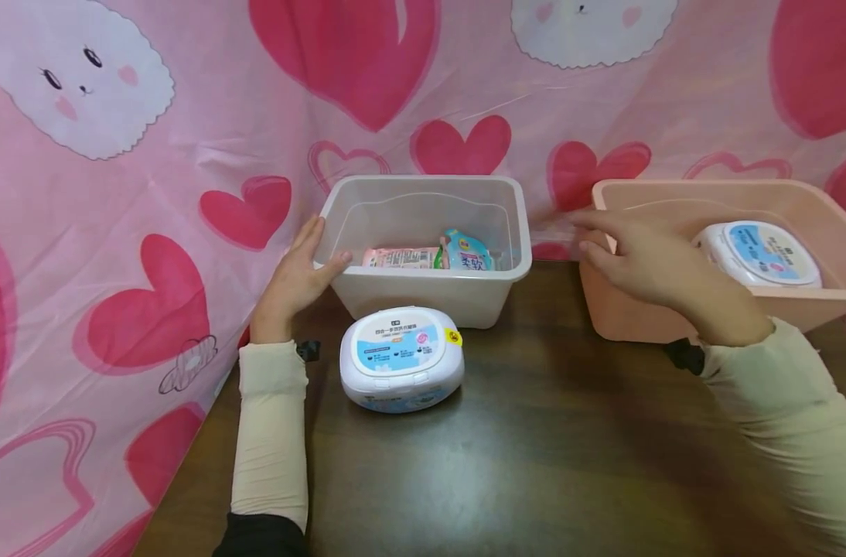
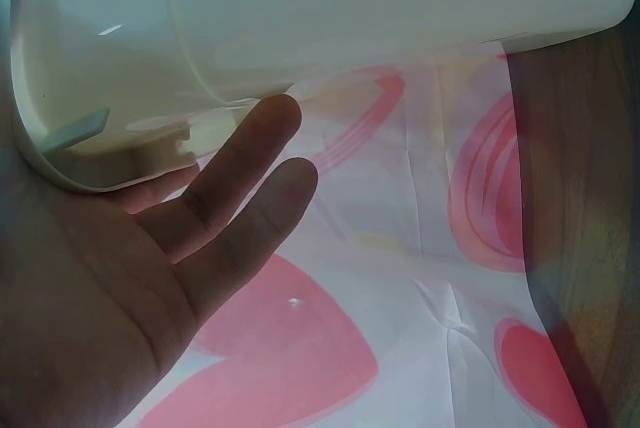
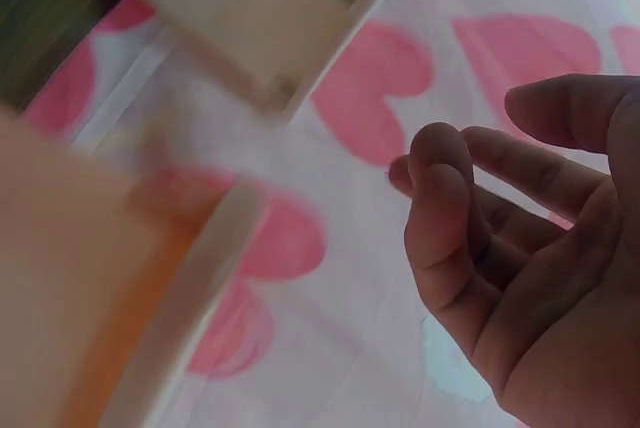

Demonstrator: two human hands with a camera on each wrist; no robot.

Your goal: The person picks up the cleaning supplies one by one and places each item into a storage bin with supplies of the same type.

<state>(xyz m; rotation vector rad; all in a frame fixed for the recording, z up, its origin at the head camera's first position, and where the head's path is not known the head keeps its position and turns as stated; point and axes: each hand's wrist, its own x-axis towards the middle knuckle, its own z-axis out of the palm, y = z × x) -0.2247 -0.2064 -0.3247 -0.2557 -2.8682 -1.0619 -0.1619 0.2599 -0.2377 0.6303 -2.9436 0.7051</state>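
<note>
My left hand [image 1: 294, 272] holds the left front corner of a white plastic bin [image 1: 423, 298], its thumb over the rim and its fingers along the outer side. In the left wrist view the rim of the bin [image 2: 400, 8] lies against the palm, and two fingers stretch out beside the wall. Inside the bin are a pink packet [image 1: 402, 258] and a blue pouch [image 1: 467, 251]. Over the left side of a pink bin [image 1: 625, 325] hovers my right hand [image 1: 649, 259], empty, fingers loosely bent. A white oval tub [image 1: 760, 254] with a blue label sits in that bin.
Just in front of the white bin, a second white oval tub [image 1: 402, 360] stands on the dark wooden table [image 1: 534, 464]. A pink heart-patterned cloth [image 1: 256, 116] hangs behind the bins and along the left side.
</note>
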